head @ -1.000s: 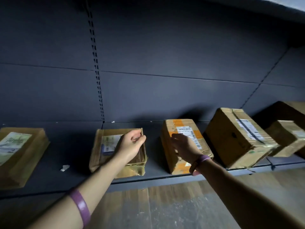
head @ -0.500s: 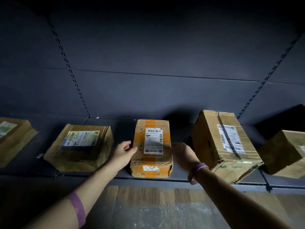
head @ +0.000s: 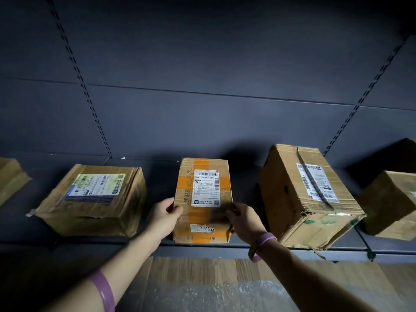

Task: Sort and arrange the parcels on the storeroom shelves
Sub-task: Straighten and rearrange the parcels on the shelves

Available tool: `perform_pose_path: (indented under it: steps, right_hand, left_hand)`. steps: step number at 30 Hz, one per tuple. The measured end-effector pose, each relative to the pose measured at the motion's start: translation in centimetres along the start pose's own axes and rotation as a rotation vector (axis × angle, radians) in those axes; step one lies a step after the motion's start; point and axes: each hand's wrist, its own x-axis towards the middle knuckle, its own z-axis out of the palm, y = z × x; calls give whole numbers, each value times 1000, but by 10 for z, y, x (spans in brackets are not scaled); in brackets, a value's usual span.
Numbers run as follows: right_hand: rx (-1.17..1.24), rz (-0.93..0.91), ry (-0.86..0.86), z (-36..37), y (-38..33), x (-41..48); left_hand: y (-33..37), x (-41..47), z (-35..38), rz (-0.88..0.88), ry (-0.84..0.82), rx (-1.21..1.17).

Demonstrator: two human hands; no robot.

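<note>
A narrow cardboard parcel with orange tape (head: 203, 199) and a white label lies lengthwise on the dark shelf (head: 225, 247), its short end toward me. My left hand (head: 165, 218) grips its left side, thumb on the top face. On the opposite side my right hand (head: 244, 219) holds the parcel's right edge, thumb hooked over the top. Both wrists wear purple bands.
A flat wide parcel (head: 94, 199) sits to the left, and part of another box (head: 11, 179) shows at the far left edge. A big dented box (head: 308, 194) stands to the right, with a smaller box (head: 391, 201) beyond it. Wood-pattern floor (head: 202, 271) lies below the shelf.
My left hand left the flat wide parcel and came to the orange-taped parcel. That parcel was turned from skewed to straight, and both hands now hold its sides.
</note>
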Motion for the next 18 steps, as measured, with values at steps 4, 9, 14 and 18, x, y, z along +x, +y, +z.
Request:
perform_pose_path:
  steps: [4, 9, 14, 18]
  right_hand:
    - [96, -8, 45, 0, 6, -5]
    - [173, -5, 84, -4, 16, -10]
    - [112, -33, 120, -4, 17, -13]
    - [99, -47, 110, -3, 16, -14]
  left_hand:
    - [0, -6, -5, 8, 20, -45]
    - [-2, -11, -9, 20, 49, 23]
    - [-4, -11, -6, 50, 59, 32]
    - [-4, -12, -6, 69, 69, 27]
